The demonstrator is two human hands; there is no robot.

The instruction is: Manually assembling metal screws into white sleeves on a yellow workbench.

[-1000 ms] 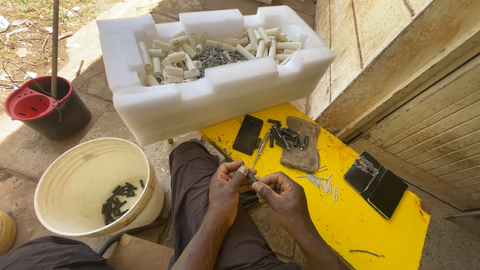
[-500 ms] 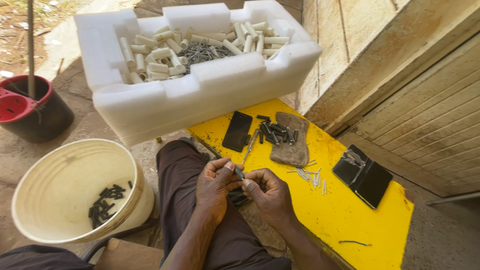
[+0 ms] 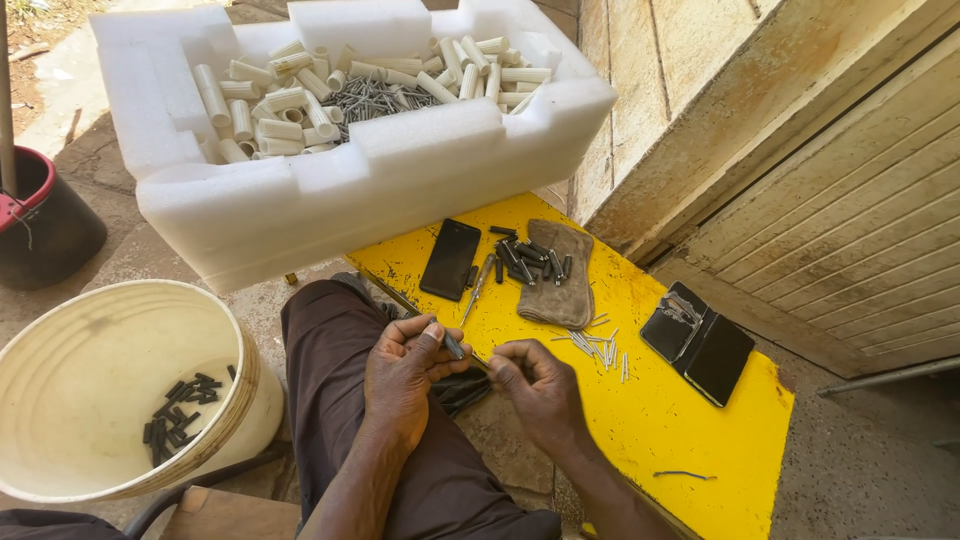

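- Head view, lower middle of the frame: the left hand [image 3: 402,372] is curled, thumb and fingers pinching a small dark cylindrical sleeve [image 3: 453,346] that sticks out past the fingertips.
- Just right of it, the right hand [image 3: 535,385] has its fingertips pressed together on a thin metal pin [image 3: 478,359], hard to make out, whose tip points at the sleeve; the two hands nearly meet.
- Both hands hover over a dark trouser leg [image 3: 330,350] and the near edge of a glossy yellow board [image 3: 660,420].
- On the board, frame centre: a flat black phone [image 3: 450,259], a slim screwdriver [image 3: 477,288] beside it, and a worn brownish cloth [image 3: 558,275] carrying a heap of short dark sleeves [image 3: 528,260].
- Below the cloth lies a loose scatter of bright thin nails [image 3: 595,345]; to the right sits an open black wallet-like case [image 3: 697,342].
- Upper part of the frame: a chunky white foam box [image 3: 370,175], matte and blocky, filled with pale plastic tubes [image 3: 270,105] around a tangle of grey nails [image 3: 375,98].
- Lower left: a round cream plastic bucket [image 3: 240,400] with a small pile of dark sleeves on its bottom [image 3: 180,405].
- Left edge: a dark pot with a red rim [image 3: 45,225].
- Right side: rough plastered wall and ribbed metal door [image 3: 860,230].
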